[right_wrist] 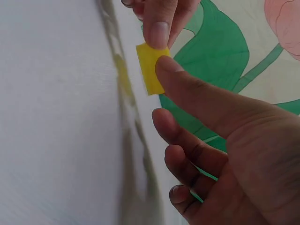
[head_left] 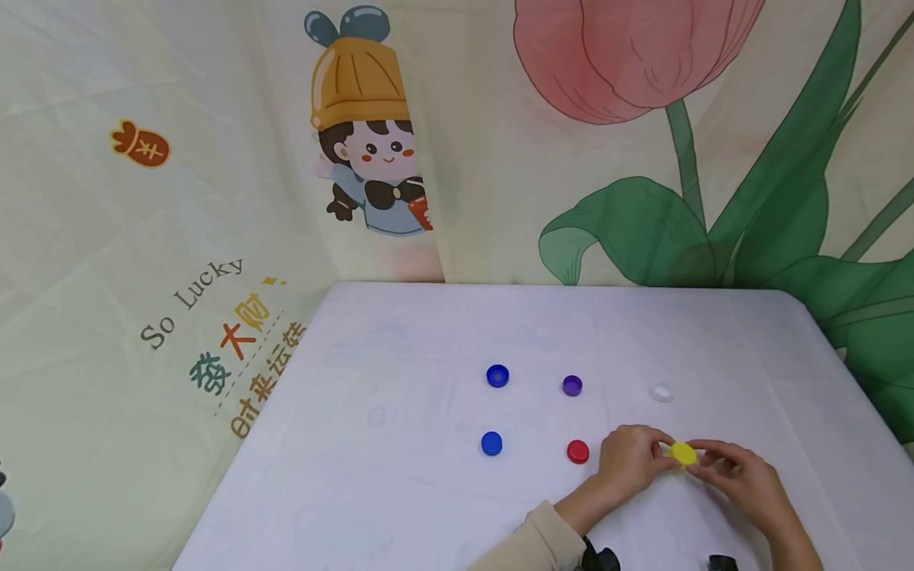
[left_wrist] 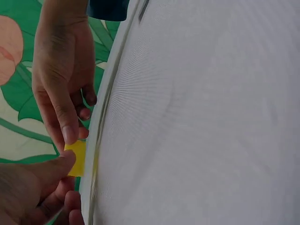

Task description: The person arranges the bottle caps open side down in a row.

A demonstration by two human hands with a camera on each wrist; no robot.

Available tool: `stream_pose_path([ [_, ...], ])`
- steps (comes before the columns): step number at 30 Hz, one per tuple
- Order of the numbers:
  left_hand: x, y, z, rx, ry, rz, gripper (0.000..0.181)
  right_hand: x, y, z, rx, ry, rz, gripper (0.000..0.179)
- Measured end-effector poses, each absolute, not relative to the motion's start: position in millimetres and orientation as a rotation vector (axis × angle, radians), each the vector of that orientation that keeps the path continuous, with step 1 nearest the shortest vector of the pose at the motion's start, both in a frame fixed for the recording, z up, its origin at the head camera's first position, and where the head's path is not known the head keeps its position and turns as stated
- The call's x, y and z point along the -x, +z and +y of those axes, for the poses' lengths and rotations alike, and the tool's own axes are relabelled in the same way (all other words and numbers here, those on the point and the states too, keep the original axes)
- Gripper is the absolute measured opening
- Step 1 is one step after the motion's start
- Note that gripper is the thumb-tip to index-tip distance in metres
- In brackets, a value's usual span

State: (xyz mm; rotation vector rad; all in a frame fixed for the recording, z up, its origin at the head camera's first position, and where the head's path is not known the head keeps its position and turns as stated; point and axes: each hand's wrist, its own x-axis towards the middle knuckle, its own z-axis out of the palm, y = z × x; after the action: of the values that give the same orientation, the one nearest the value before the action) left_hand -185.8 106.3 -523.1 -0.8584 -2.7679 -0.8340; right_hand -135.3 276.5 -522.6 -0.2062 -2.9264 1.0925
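A yellow bottle cap (head_left: 683, 454) is between my two hands, over the right front part of the white table. My left hand (head_left: 628, 464) pinches its left side between thumb and fingers. From the other side, my right hand (head_left: 750, 484) pinches it as well. The right wrist view shows the yellow cap (right_wrist: 151, 70) side-on, just above the white cloth, with both thumbs on it. A red cap (head_left: 577, 452) lies left of my left hand, and a white cap (head_left: 662, 392) lies behind the hands.
Farther left lies a blue cap (head_left: 491, 443). Behind it are a darker blue cap (head_left: 497, 376) and a purple cap (head_left: 572, 385), both hollow side up. The table's back edge meets a printed curtain (head_left: 485, 159). Black straps (head_left: 601, 558) show at the wrists.
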Motion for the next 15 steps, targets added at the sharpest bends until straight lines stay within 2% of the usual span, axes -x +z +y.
stream_pose_path([
  [15, 187, -524, 108, 0.837, -0.741, -2.880, 0.027, 139, -536, 273, 0.233, 1.063, -2.923, 0.044],
])
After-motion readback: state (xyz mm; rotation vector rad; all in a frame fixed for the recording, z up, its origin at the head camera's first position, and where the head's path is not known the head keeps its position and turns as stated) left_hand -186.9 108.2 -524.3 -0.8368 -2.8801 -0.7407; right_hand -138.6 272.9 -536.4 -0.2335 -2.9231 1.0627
